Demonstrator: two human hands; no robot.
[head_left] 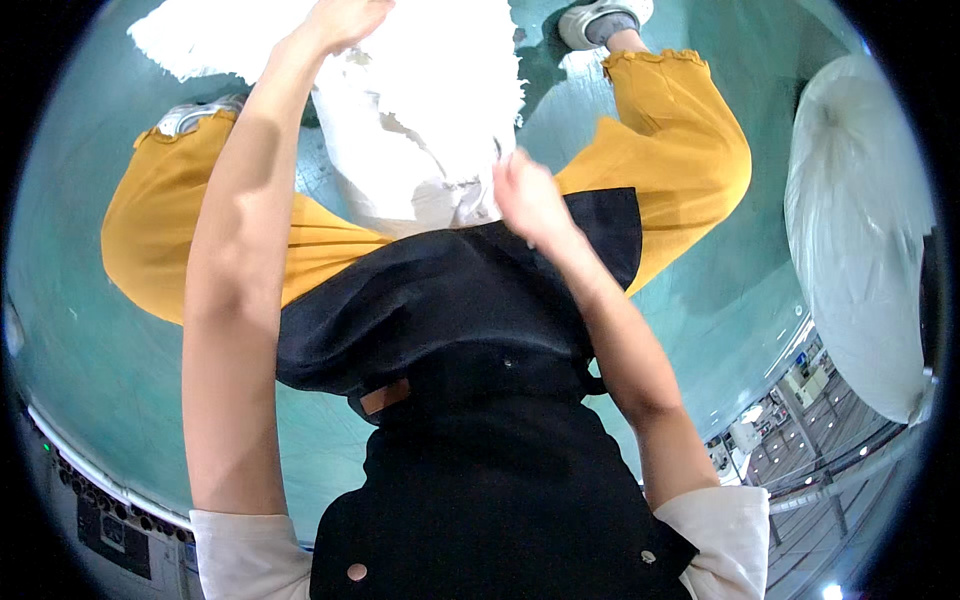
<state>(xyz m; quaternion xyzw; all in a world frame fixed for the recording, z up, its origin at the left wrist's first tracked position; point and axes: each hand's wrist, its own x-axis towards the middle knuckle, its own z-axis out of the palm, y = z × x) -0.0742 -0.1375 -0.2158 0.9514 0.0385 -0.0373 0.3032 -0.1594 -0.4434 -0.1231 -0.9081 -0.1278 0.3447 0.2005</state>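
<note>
A bright white cloth [440, 70] with ragged, frayed edges spreads from between my knees to the far edge of the view. Its near part bunches into folds [385, 165] against my black apron [450, 290]. My left hand [345, 22] is at the cloth's far part, fingers bent together on it; the top of the hand is cut off by the frame. Close to the cloth's right side, my right hand [532, 200] is closed and a little blurred. A small dark curved tip [498, 148] shows by its fingers; what it belongs to is hidden.
My legs in yellow trousers [680, 150] are spread on either side of the cloth, over a green floor [110, 400]. A large, full translucent plastic bag [855, 230] stands at the right. Beyond it are rails and equipment [800, 420].
</note>
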